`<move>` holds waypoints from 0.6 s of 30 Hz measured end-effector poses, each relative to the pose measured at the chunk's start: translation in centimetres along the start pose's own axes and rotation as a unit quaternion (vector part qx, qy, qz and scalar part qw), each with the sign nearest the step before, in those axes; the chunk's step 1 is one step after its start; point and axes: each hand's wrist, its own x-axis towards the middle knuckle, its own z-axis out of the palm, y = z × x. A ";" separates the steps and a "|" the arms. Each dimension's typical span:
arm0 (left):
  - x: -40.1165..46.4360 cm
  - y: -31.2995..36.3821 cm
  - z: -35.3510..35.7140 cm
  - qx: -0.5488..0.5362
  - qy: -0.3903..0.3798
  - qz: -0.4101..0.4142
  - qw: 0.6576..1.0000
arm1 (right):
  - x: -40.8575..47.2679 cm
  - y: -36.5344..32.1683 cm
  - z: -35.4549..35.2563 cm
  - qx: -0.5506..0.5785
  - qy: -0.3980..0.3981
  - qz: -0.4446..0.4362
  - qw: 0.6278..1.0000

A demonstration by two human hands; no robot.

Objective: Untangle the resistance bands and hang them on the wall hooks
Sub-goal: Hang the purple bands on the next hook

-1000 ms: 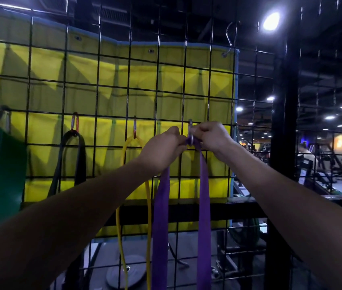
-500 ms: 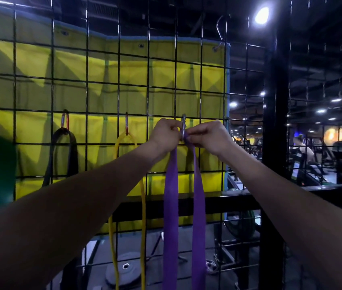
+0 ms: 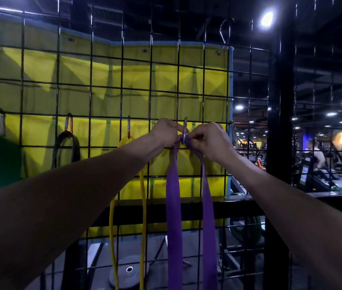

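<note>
Two flat purple band (image 3: 174, 206) strands under hands (image 3: 167, 131) at carabiner (image 3: 184, 129)

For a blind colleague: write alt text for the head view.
Both hands, left hand and right hand, pinch a purple resistance band at a metal carabiner on a black wire grid. Yellow band, black band and green band hang leftward.
</note>
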 end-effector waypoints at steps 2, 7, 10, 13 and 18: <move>0.1 0.1 0.1 0.007 0.007 -0.005 1.000 | -0.2 0.0 -0.2 -0.028 0.002 -0.023 0.999; 0.2 0.1 -0.5 0.046 -0.037 0.017 0.998 | 0.2 0.4 -0.5 0.115 -0.068 0.054 0.990; -0.2 -0.9 -0.1 0.073 -0.010 0.055 0.996 | 0.9 0.5 -0.6 0.191 -0.041 0.140 0.971; -0.7 -1.9 0.6 0.112 0.053 0.115 0.986 | 2.1 -0.4 -0.7 0.233 -0.053 0.206 0.949; -1.3 -2.4 0.9 0.139 0.098 0.137 0.976 | 2.8 -0.9 -0.2 0.316 -0.083 0.279 0.903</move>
